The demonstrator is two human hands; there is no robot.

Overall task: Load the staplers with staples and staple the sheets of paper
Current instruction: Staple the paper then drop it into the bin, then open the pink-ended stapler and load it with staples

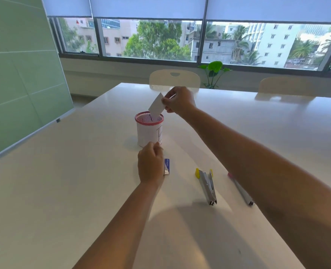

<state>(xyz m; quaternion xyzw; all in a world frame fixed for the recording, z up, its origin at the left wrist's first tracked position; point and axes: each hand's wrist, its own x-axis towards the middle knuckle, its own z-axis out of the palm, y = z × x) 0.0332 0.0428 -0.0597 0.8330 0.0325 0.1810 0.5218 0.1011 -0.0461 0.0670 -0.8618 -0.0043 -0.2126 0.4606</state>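
Staplers lie nearest us on the white surface (63,191): a yellow stapler (207,186) hinged open, and a pink stapler (242,192) partly hidden under our right forearm. Just beyond, our left hand (150,164) rests curled beside a small blue staple box (166,166); we cannot tell whether its grip holds anything. Farther off, our right hand (180,100) pinches a slip of paper (157,103) above a red mesh cup (149,129). We judge the sheets are being fetched; next, staples must go into the open stapler.
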